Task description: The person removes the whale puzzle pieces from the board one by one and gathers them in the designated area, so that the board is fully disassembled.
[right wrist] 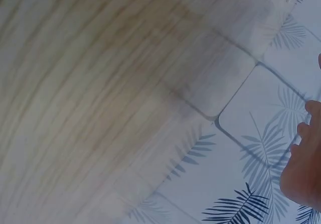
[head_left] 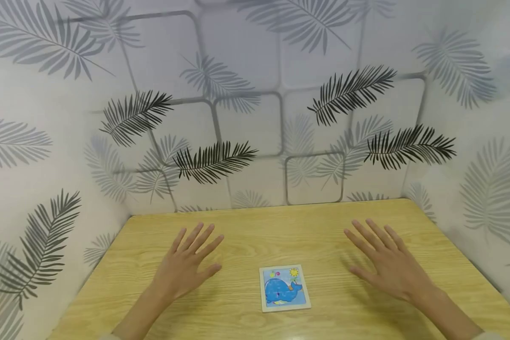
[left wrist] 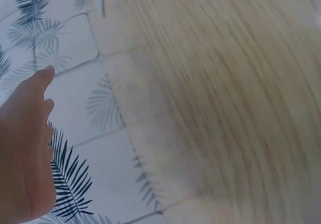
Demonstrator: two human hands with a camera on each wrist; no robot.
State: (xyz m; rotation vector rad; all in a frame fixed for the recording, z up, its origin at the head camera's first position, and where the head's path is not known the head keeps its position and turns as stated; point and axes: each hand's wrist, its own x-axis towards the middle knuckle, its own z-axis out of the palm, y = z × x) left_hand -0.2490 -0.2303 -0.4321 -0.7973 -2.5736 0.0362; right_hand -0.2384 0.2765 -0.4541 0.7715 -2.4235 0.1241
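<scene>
A small square whale jigsaw puzzle [head_left: 282,289] with a pale frame lies flat on the wooden table, its picture showing a blue whale and a yellow sun. To its left, my left hand [head_left: 186,265] is held over the table with fingers spread and nothing in it. My right hand [head_left: 386,267] is spread the same way on the other side, also holding nothing. Each wrist view catches only part of its hand, the left hand [left wrist: 25,148] at the left edge and the right hand [right wrist: 304,158] at the right edge.
The light wood table [head_left: 255,241] reaches back to a wall [head_left: 246,118] papered with grey and black feather-like leaves. Side walls in the same pattern stand close along the table's left and right edges.
</scene>
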